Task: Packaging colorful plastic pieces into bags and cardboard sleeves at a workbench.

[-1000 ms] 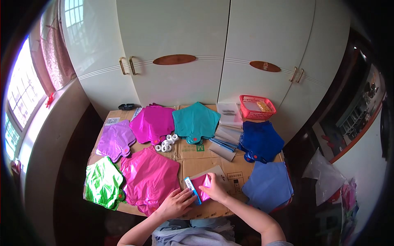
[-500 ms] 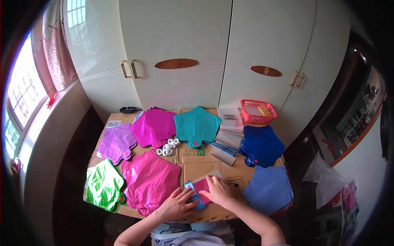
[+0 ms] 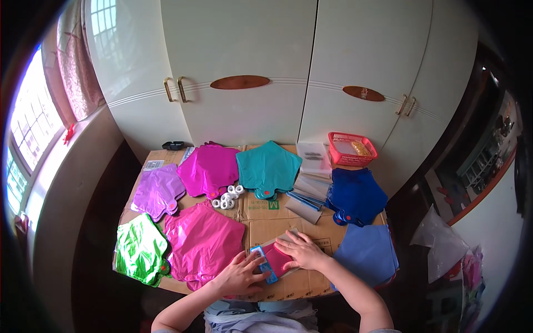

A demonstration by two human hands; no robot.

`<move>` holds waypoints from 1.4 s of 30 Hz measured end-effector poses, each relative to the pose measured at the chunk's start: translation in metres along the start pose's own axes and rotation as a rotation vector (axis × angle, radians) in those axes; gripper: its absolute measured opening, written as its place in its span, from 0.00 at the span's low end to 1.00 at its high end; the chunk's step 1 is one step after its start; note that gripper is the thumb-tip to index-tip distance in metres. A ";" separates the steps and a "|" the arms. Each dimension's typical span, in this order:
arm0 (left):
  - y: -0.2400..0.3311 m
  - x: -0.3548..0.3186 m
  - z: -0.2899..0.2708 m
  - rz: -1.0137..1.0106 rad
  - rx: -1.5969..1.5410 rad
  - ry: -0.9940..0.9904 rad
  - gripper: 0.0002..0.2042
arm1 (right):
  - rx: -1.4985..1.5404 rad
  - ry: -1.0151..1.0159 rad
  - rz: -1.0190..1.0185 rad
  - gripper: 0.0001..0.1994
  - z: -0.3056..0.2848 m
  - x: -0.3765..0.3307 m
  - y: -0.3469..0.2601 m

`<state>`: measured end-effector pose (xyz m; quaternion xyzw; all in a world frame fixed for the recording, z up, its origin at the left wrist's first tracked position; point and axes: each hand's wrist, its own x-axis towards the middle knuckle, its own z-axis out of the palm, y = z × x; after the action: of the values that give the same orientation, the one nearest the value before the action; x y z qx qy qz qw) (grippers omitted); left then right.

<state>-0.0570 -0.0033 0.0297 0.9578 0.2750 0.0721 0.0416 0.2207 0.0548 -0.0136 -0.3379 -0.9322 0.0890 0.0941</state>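
Observation:
In front of me lies a folded pink foil piece (image 3: 275, 260) on a greyish flat sleeve or sheet, partly hidden by my hands. A blue strip with a pale label (image 3: 270, 274) lies across the left end of the pink foil. My left hand (image 3: 240, 276) rests with its fingers stretched over the blue strip. Flat on the pink foil and the sleeve's far end, my right hand (image 3: 302, 251) has its fingers spread. Left of my hands is a large stack of pink foil sheets (image 3: 202, 241).
Around the cardboard-covered table lie green (image 3: 139, 250), lilac (image 3: 158, 191), magenta (image 3: 206, 169), teal (image 3: 267, 166) and dark blue foil stacks (image 3: 358, 194). White tape rolls (image 3: 227, 198), clear sleeves (image 3: 311, 186), light blue sheets (image 3: 366, 252) and a red basket (image 3: 352, 158) also stand there.
My right hand has flattened and spread its fingers, moving slightly right over the pink foil. My left hand stays on the blue strip.

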 end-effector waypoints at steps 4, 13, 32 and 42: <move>-0.001 0.001 -0.002 -0.004 -0.010 -0.028 0.24 | 0.015 -0.001 0.002 0.40 0.002 0.000 0.001; 0.010 -0.002 -0.001 -0.014 0.036 0.010 0.25 | 0.014 -0.048 -0.042 0.40 -0.003 0.001 0.000; 0.082 0.017 0.020 -0.170 0.287 0.111 0.20 | 0.223 0.406 0.068 0.09 0.003 0.158 0.014; 0.072 0.024 0.009 -0.119 0.209 0.020 0.18 | -0.142 0.484 -0.093 0.01 0.027 0.243 -0.007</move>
<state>0.0023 -0.0513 0.0325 0.9381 0.3378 0.0501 -0.0572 0.0271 0.2039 -0.0099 -0.3117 -0.9010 -0.0646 0.2947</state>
